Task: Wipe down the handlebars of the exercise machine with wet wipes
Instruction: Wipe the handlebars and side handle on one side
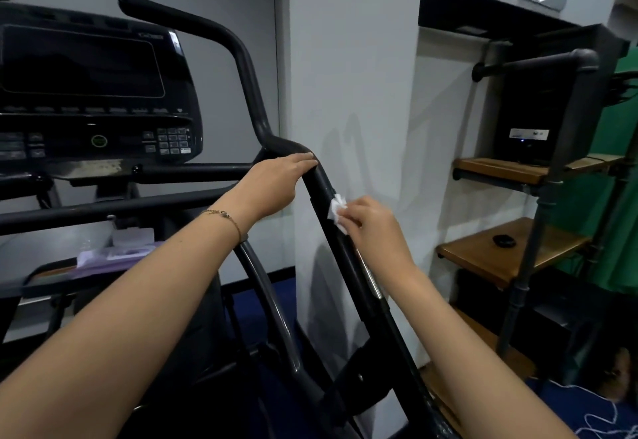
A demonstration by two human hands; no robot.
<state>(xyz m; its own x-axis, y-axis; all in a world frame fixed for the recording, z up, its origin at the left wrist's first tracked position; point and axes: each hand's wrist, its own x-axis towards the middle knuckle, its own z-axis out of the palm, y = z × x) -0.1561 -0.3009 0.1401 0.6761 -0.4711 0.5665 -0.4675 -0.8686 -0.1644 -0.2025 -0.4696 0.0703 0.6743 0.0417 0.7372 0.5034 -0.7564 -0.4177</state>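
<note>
While the left hand (272, 181) lies on the bend of the right-side handlebar (319, 184), fingers fairly straight and close together along the top of the tube, the right hand (373, 228) does the cleaning just below it. Its thumb and fingertips pinch a small, bunched white wet wipe (336, 210), and the wipe presses against the outer face of the sloping black rail, near the rail's upper end.

The step in hand looks like the wiping stroke itself on this rail, with the other hand serving as a brace. How much of the bar is already clean cannot be read from its dark surface.

The next move, as I judge it, calls for drawing the wipe along the tube, down toward the metal collar lower on the rail or up into the bend. Going up means lifting the resting hand out of the way first. The wipe is small against the tube, so wrapping it round the rail would cover more than dabbing one face. The upright grip (241, 69) rising beside the console (86, 93) probably needs a pass too.

A pale purple pack (114, 254) lies on the machine's tray (41, 279) (possibly the wipe packet, though it is too blurred to say).
</note>
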